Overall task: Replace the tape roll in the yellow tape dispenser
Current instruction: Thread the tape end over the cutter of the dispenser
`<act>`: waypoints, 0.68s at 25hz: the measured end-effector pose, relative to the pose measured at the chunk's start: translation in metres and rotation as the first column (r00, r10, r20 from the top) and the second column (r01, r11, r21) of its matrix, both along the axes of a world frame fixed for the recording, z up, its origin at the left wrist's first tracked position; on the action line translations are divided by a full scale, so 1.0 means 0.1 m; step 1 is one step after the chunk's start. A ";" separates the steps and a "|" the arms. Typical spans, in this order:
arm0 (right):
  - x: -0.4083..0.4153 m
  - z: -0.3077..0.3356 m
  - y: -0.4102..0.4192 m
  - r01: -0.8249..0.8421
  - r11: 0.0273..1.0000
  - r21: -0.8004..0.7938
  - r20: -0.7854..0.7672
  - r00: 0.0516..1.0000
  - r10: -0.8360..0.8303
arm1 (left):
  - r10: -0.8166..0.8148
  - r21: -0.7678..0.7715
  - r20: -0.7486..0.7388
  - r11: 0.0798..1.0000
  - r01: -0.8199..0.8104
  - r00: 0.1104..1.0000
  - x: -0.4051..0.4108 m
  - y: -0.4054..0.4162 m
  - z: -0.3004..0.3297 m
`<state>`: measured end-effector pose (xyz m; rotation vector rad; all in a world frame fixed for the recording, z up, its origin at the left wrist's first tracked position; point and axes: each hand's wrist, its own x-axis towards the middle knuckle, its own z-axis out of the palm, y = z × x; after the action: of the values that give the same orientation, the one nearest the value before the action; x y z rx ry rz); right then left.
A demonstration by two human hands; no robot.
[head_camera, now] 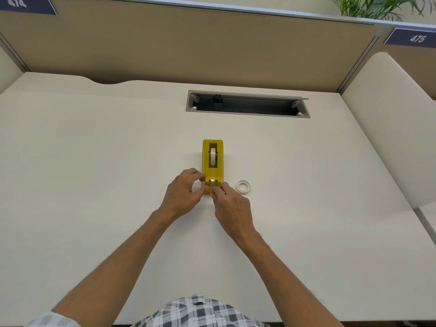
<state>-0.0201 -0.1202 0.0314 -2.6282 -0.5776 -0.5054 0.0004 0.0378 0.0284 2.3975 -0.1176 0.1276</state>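
Note:
The yellow tape dispenser stands on the white desk, its cutter end toward me. A pale tape roll sits upright in its slot. My left hand grips the dispenser's near left corner with thumb and curled fingers. My right hand pinches at the near end just below the cutter; a strip of tape between its fingertips is too small to make out. A second, thin tape ring lies flat on the desk just right of the dispenser.
An open cable tray slot is set into the desk behind the dispenser. A beige partition closes the back, and a white side panel rises on the right.

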 end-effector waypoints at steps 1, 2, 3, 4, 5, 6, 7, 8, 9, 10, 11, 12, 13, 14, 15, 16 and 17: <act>0.01 -0.02 0.00 0.005 1.000 -0.004 -0.003 1.000 -0.005 | -0.001 -0.011 0.006 1.000 0.001 1.000 -0.01 0.00 -0.01; 0.02 -0.04 0.00 0.009 1.000 -0.015 -0.003 1.000 -0.009 | 0.001 -0.027 0.010 1.000 -0.001 1.000 -0.01 0.00 -0.01; 0.02 -0.06 -0.01 0.012 1.000 -0.028 0.003 1.000 -0.012 | 0.005 -0.043 0.008 0.999 -0.004 1.000 -0.02 -0.01 -0.02; 0.03 -0.08 -0.01 0.012 0.999 -0.038 0.013 1.000 -0.012 | 0.007 -0.056 0.003 0.998 -0.007 1.000 -0.02 -0.02 -0.03; 0.03 -0.10 -0.01 0.011 0.999 -0.039 0.024 1.000 -0.010 | 0.010 -0.063 -0.004 0.998 -0.010 1.000 -0.03 -0.03 -0.04; 0.04 -0.11 -0.01 0.008 0.999 -0.033 0.032 0.999 -0.007 | 0.012 -0.065 -0.013 0.998 -0.013 1.000 -0.03 -0.04 -0.05; 0.05 -0.13 -0.01 0.007 1.000 -0.023 0.041 0.999 -0.006 | 0.015 -0.062 -0.019 0.998 -0.016 1.000 -0.03 -0.05 -0.06; 0.06 -0.14 -0.01 0.008 1.000 -0.016 0.048 0.999 -0.007 | 0.015 -0.057 -0.025 0.998 -0.017 1.000 -0.04 -0.05 -0.07; 0.06 -0.16 -0.01 0.012 1.000 -0.012 0.055 0.998 -0.011 | 0.014 -0.051 -0.029 0.999 -0.015 0.999 -0.04 -0.05 -0.08; 0.06 -0.18 -0.01 0.016 1.000 -0.008 0.061 0.998 -0.015 | 0.012 -0.044 -0.029 0.999 -0.014 0.999 -0.04 -0.05 -0.09; 0.07 -0.19 -0.01 0.017 1.000 -0.004 0.067 0.998 -0.017 | 0.013 -0.035 -0.028 0.999 -0.014 1.000 -0.04 -0.05 -0.09; 0.08 -0.20 -0.01 0.017 1.000 -0.001 0.071 0.997 -0.017 | 0.017 -0.027 -0.023 0.999 -0.017 1.000 -0.03 -0.05 -0.09; 0.08 -0.20 -0.01 0.016 1.000 0.001 0.075 0.997 -0.016 | 0.021 -0.019 -0.017 1.000 -0.021 1.000 -0.03 -0.05 -0.09; 0.09 -0.21 -0.02 0.015 1.000 0.003 0.079 0.997 -0.015 | 0.026 -0.008 -0.009 1.000 -0.026 1.000 -0.03 -0.06 -0.09; 0.10 -0.21 -0.03 0.017 1.000 0.005 0.084 0.996 -0.017 | 0.031 0.006 0.002 1.000 -0.031 1.000 -0.03 -0.07 -0.09; 0.12 -0.22 -0.04 0.019 1.000 0.003 0.090 0.996 -0.019 | 0.035 0.022 0.013 0.999 -0.035 0.999 -0.03 -0.08 -0.10; 0.13 -0.23 -0.04 0.023 1.000 -0.002 0.092 0.995 -0.022 | 0.037 0.036 0.023 0.999 -0.038 0.999 -0.04 -0.08 -0.10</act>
<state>-0.0072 -0.1240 0.0079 -2.6281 -0.5783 -0.6359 -0.0032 0.0293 0.0188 2.4363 -0.0864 0.1711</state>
